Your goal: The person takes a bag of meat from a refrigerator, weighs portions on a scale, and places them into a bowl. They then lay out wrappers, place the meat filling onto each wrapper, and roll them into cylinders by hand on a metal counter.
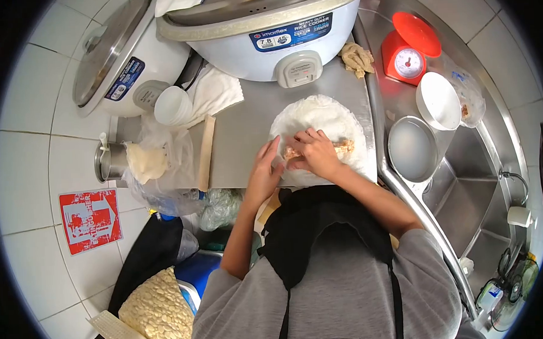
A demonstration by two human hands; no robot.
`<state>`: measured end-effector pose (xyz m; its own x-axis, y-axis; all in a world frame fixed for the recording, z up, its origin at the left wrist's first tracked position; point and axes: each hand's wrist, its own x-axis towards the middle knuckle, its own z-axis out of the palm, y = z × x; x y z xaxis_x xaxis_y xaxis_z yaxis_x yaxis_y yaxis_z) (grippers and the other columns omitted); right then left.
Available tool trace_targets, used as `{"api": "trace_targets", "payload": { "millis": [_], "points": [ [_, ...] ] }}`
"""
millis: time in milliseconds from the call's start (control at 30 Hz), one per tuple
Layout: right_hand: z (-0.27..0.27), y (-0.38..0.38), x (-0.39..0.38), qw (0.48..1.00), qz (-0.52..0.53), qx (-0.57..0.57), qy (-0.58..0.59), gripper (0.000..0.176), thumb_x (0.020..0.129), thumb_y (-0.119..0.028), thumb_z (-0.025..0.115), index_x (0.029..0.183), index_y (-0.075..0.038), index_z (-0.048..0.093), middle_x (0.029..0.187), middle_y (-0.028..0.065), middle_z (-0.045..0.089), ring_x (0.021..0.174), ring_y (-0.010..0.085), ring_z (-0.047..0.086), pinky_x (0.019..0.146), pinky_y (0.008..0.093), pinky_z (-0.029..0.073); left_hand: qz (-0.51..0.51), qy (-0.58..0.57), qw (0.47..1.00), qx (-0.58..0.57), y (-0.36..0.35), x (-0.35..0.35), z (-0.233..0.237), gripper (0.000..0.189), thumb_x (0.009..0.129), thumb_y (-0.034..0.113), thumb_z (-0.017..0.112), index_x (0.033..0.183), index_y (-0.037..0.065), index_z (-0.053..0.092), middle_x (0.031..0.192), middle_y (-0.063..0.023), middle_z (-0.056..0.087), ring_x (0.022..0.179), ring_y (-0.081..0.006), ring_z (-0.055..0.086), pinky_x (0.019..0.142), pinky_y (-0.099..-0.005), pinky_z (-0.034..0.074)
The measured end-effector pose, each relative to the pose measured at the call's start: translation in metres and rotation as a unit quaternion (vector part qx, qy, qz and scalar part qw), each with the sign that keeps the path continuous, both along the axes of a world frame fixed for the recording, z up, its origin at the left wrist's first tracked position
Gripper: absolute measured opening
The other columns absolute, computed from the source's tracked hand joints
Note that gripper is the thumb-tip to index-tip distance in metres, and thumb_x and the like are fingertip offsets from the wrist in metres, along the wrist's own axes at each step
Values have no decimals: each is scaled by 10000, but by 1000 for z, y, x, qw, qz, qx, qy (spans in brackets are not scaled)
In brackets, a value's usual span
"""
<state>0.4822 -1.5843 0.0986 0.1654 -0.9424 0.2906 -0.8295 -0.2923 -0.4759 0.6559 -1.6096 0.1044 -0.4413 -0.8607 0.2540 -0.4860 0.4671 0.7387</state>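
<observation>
A round white wrapper sheet point(305, 111) lies on the steel worktop near its front edge. Across its middle runs a strip of chunky, pinkish-brown filling point(345, 148). My right hand point(316, 154) is over the strip, its fingers curled down around the filling's left part and hiding some of it. At the wrapper's left edge is my left hand point(267, 171), fingers stretched out and thumb apart, with nothing visible in it. Whether its fingertips touch the filling is hard to see.
Left of the wrapper lies a wooden stick point(207, 154), beside more pale wrappers point(147, 162) on plastic. A large rice cooker point(231, 54) stands behind, another cooker point(154, 60) at left. Right are a red scale point(399, 60), white bowl point(438, 101), metal pan point(412, 146) and sink point(464, 204).
</observation>
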Motion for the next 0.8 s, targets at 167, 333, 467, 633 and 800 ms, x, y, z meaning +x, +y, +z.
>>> {"api": "trace_targets", "payload": {
  "millis": [167,333,467,633,800],
  "points": [
    [-3,4,-22,999,26,14,13,401,632,-325,742,974,-124,682,915,-2,567,931,192,500,784,339,406,-175,-14,983,57,-32,-2,-18,547,744,71,698,1259,39,518,1181,-123,555,1047,-265,542,879,-336,451],
    [5,9,-32,999,3,34,-6,415,618,-255,769,1002,-122,688,946,33,582,932,212,520,795,341,416,-213,-25,976,33,-35,-11,-18,516,718,126,725,1204,45,569,1139,-120,567,1032,-276,543,851,-356,456],
    [11,22,-64,999,-5,22,-26,405,626,-234,770,997,-93,690,956,57,581,921,235,530,799,353,430,-201,-3,979,43,-33,-21,-17,450,725,186,722,1138,45,617,1080,-92,587,992,-272,543,834,-355,445],
    [9,38,-95,996,-9,49,-69,399,641,-173,766,1006,-42,670,939,95,576,900,268,540,788,361,456,-243,-36,968,-57,-30,-36,-20,443,728,244,709,1124,61,629,1062,-80,583,971,-265,533,845,-353,414],
    [3,42,-97,992,-3,71,-99,364,668,-129,745,1008,-28,666,928,114,570,899,278,541,791,363,460,-239,-92,962,-91,-28,-54,-13,388,735,262,695,1068,67,658,1016,-58,594,928,-238,534,807,-350,407]
  ]
}}
